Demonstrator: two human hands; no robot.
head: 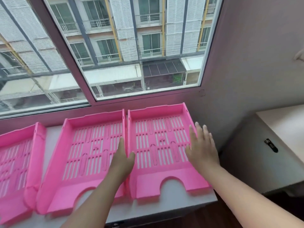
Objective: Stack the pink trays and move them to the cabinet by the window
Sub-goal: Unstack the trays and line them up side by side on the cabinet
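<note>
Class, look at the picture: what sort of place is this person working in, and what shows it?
Probably an upstairs room in a home or small office. Pink slotted paper trays lie on a white counter under a big window, which looks down on neighbouring buildings' balconies.

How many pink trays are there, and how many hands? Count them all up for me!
Pink trays: 3, namely the right tray, the middle tray and the left tray, which is cut off by the picture's edge.
Hands: 2, the left hand and the right hand.
Total: 5
</note>
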